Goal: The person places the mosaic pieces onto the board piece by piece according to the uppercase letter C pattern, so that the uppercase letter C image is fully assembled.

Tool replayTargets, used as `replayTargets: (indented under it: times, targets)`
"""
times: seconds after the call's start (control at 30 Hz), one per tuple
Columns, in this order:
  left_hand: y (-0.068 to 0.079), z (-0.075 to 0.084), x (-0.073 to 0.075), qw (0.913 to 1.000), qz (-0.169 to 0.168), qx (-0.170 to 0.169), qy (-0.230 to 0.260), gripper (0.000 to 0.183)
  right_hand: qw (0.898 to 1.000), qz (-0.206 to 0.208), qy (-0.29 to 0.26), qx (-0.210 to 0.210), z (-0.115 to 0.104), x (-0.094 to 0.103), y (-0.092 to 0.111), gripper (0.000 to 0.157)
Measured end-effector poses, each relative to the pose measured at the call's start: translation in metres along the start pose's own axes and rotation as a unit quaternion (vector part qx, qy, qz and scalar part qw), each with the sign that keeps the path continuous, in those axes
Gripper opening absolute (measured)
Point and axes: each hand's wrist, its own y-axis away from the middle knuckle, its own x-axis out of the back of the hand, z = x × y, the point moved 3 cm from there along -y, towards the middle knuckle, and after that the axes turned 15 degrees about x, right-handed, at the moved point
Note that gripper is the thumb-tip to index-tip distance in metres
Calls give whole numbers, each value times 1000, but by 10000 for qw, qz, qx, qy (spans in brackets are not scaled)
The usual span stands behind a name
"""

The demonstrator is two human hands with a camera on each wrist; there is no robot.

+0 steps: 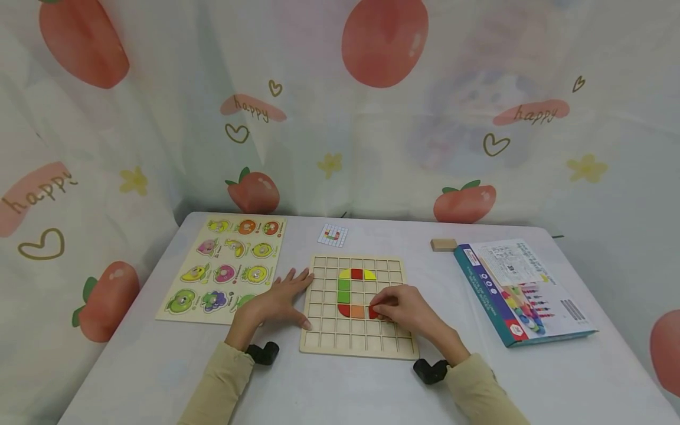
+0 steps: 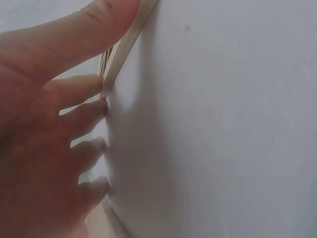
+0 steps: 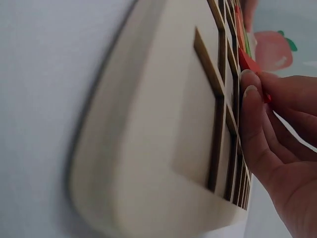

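A wooden grid board lies in front of me. On it, a red square sits between two yellow rounded pieces, with green squares down the left. Below these are a red rounded piece and an orange square. Between thumb and fingers my right hand pinches another red piece at the grid, just right of the orange square; the fingers partly hide it. My left hand, fingers spread and fairly straight, rests along the board's left edge.
A fruit puzzle board lies at the left, partly under my left hand. Behind the grid is a small pattern card. To the right are a wooden block and a flat colourful box. A printed curtain hangs behind the table.
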Motion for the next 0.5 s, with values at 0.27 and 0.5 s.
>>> replayTargets:
  times: [0.27, 0.5]
  targets:
    - [-2, -2, -2, 10000, -53, 28, 13, 111, 9996, -17, 283, 92, -6, -1, -3, 8]
    - [-2, -1, 0, 10000, -45, 52, -3, 111, 9997, 31, 225, 70, -4, -1, -3, 9]
